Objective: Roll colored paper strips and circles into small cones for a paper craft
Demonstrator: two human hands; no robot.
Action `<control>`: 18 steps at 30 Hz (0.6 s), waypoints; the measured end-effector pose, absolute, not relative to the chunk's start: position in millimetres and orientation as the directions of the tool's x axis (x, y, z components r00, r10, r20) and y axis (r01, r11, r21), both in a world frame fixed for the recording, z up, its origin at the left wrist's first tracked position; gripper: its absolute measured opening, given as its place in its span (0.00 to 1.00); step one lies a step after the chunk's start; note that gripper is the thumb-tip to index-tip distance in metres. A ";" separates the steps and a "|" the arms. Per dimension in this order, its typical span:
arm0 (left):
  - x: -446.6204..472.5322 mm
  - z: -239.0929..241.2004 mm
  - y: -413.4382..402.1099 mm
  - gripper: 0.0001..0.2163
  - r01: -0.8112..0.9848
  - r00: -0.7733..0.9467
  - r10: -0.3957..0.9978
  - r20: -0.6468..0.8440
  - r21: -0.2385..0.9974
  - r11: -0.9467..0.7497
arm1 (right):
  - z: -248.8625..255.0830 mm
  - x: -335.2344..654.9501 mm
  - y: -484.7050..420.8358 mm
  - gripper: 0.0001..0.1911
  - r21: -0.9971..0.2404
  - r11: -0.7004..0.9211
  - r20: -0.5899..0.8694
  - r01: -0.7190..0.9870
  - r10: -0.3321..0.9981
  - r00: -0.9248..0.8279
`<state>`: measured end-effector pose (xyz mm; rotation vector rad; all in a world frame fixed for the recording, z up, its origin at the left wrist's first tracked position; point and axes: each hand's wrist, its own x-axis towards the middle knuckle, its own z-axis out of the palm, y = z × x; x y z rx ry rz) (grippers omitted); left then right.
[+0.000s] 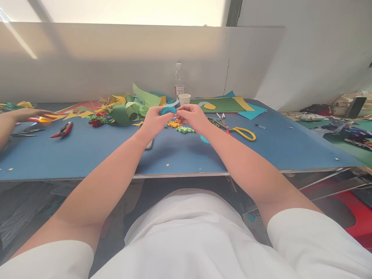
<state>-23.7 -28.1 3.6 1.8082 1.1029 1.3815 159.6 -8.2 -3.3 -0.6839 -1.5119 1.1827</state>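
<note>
Both my hands meet above the blue table (186, 162), fingertips close together. A curved blue piece (167, 111), paper by its look, is pinched in my left hand (154, 123). My right hand (194, 117) has its thumb and fingers pressed together at the right end of that piece; its grip there is partly hidden. Just below the hands lie an orange ruffled piece (173, 124) and a green ruffled piece (185, 130). A light blue disc (204, 139) shows beside my right forearm.
Yellow-handled scissors (244, 133) lie to the right, near a small clear tube (260, 126). Behind stand a paper cup (185, 99) and a plastic bottle (179, 79). Green paper scraps (122, 114) and red-handled pliers (62, 130) lie left. Another person's hand (24, 115) reaches in there.
</note>
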 end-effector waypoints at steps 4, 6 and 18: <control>-23.7 4.6 -28.9 0.16 0.266 0.134 0.874 0.468 0.832 -0.486 | -1.9 159.3 -10.6 0.09 -0.926 0.367 0.378 -0.090 0.894 -0.240; -23.8 4.7 -29.0 0.17 0.277 0.135 0.871 0.471 0.827 -0.490 | -0.9 159.2 -11.9 0.09 -0.926 0.373 0.378 -0.065 0.899 -0.222; -24.2 4.6 -29.7 0.16 0.255 0.142 0.871 0.470 0.833 -0.491 | -0.4 159.0 -12.5 0.08 -0.924 0.369 0.383 -0.101 0.887 -0.258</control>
